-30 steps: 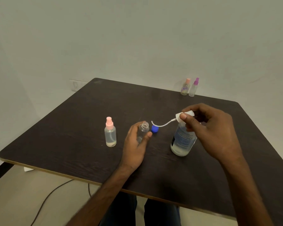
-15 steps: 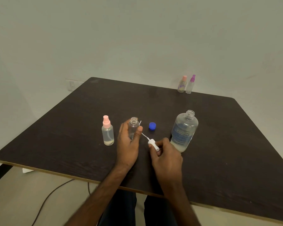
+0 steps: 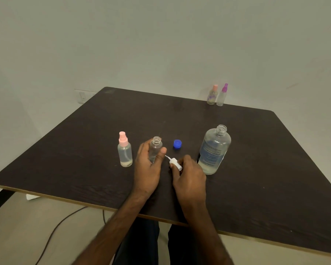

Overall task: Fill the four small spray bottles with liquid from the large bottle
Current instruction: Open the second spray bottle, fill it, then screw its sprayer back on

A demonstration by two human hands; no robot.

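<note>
1 head-worn camera looks forward and down, close over the tabletop (image 3: 256, 169), facing the wall (image 3: 161, 44).

A dark, wood-grain table (image 3: 256, 169) with a pale edge strip fills the middle of the view. Behind it rises a plain, pale grey-green wall (image 3: 161, 44), evenly and softly lit. A white wall socket (image 3: 82, 96) sits on that wall just past the table's far left corner. Below the table's near edge lies a light beige floor (image 3: 17, 236). A dark cable (image 3: 54, 229) curves across it, and a white scrap (image 3: 32, 197) shows under the table's near left corner.
</note>
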